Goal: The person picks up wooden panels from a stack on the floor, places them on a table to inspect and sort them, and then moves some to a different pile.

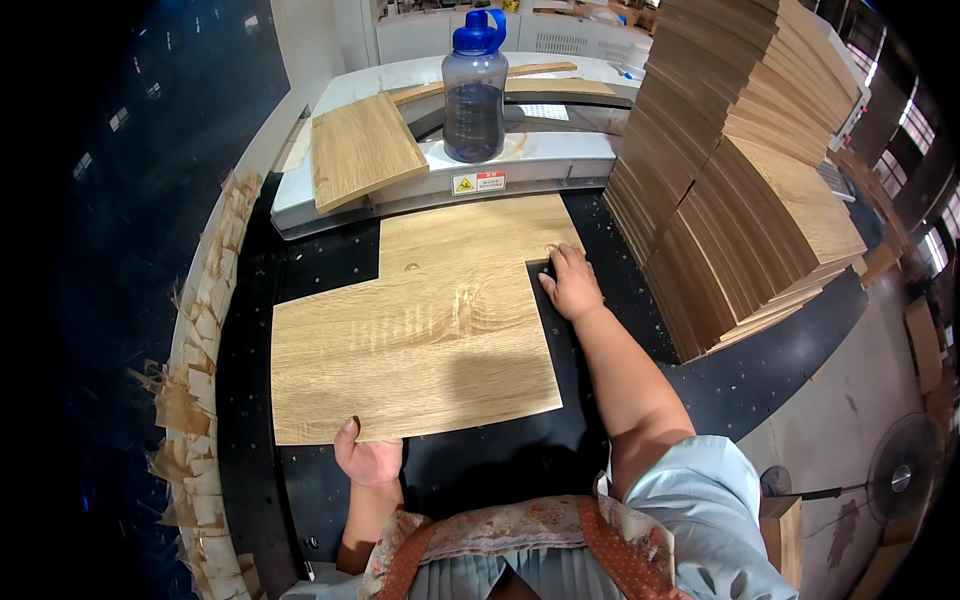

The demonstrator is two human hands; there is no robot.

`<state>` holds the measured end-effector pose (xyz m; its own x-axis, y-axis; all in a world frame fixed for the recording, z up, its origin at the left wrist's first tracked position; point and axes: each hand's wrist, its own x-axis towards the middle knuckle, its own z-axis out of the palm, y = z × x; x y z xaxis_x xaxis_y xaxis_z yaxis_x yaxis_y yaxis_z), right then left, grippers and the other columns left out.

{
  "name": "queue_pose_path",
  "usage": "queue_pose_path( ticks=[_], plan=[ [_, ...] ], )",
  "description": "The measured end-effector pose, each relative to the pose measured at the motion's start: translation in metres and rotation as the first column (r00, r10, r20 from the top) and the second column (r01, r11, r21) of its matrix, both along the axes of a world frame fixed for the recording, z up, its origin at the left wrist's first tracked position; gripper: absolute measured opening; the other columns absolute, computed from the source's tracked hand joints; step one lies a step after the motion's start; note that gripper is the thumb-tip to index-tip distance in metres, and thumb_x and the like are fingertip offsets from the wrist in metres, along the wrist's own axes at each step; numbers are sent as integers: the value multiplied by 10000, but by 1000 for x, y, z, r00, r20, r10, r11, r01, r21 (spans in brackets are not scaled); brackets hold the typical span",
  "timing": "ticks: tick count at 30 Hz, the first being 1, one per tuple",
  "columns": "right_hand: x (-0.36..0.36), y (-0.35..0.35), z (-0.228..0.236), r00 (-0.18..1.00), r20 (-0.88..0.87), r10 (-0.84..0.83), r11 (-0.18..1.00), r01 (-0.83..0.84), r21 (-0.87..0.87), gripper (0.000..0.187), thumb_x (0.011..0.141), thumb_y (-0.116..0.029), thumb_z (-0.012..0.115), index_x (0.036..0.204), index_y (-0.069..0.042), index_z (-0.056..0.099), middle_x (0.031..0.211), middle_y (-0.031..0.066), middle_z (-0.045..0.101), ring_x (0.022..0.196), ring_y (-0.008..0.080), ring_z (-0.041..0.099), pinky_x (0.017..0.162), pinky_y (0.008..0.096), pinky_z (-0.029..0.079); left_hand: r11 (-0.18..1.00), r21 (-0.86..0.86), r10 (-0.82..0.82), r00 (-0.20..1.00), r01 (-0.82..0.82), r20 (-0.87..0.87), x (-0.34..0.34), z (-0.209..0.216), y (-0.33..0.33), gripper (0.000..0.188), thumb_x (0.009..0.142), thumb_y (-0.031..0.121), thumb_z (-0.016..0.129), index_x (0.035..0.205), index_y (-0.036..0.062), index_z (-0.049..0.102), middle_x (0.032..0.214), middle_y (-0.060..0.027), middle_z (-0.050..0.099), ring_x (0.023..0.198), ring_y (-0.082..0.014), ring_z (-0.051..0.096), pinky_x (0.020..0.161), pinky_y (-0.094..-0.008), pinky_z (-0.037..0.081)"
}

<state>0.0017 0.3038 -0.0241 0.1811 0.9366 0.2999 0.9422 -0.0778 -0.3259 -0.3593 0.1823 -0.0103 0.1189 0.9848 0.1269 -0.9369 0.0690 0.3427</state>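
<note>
A pale wood-grain board (pixel 420 350) with a stepped outline lies before me, its far part narrower than its near part. I cannot tell whether it is one notched piece or two overlapping. My left hand (pixel 370 458) is closed on the near edge, thumb on top and the other fingers hidden beneath. At the step on the right, my right hand (pixel 574 287) rests its spread fingers on the far part's edge, with the thumb apart over the black surface. A black worktop (pixel 450 470) dotted with small studs or holes shows under and around the board.
A tall stack of boards (pixel 720 220) rises close by my right arm. Beyond the work stand a blue-lidded water bottle (pixel 475 100) and a loose wood-grain panel (pixel 365 150) on a pale raised ledge (pixel 340 205). Ragged tape (pixel 190 420) lines the left edge. A fan (pixel 900 478) stands lower right.
</note>
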Motion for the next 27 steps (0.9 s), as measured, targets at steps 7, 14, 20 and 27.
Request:
queue_pose_path(
  ticks=[7, 14, 20, 27],
  plan=[
    [-1, -84, 0, 987, 31, 160, 977, -163, 136, 334, 800, -192, 634, 1082, -53, 520, 1219, 162, 459, 1228, 389, 371, 997, 435, 362, 1000, -18, 12, 995, -10, 98, 1, 3, 4, 550, 830, 92, 503, 1348, 21, 333, 1359, -142, 415, 1269, -297, 383, 1051, -483, 313],
    [-7, -237, 15, 969, -12, 245, 968, -244, 56, 368, 759, -184, 674, 1055, -28, 521, 1241, 177, 451, 1236, 423, 360, 1002, 506, 331, 991, -118, -63, 997, 68, 51, 9, 32, 24, 540, 850, 123, 507, 1341, 22, 307, 1335, -159, 424, 1230, -321, 423, 989, -494, 401],
    [-33, -305, 23, 990, -13, 142, 986, -143, -82, 345, 757, -227, 679, 1021, -53, 542, 1274, 142, 459, 1280, 365, 334, 1016, 539, 288, 934, -357, -48, 997, 21, -66, 33, 28, 89, 440, 885, 159, 505, 1287, 34, 378, 1293, -150, 455, 1186, -325, 457, 977, -513, 400],
    [-31, -302, 23, 986, -60, 155, 987, -158, -36, 311, 756, -212, 677, 991, -42, 564, 1250, 147, 481, 1244, 367, 376, 1005, 534, 295, 824, -566, -105, 972, -34, -211, 42, 23, 124, 510, 923, 329, 486, 1288, -1, 357, 1237, -248, 481, 1116, -374, 518, 921, -475, 468]
  ],
)
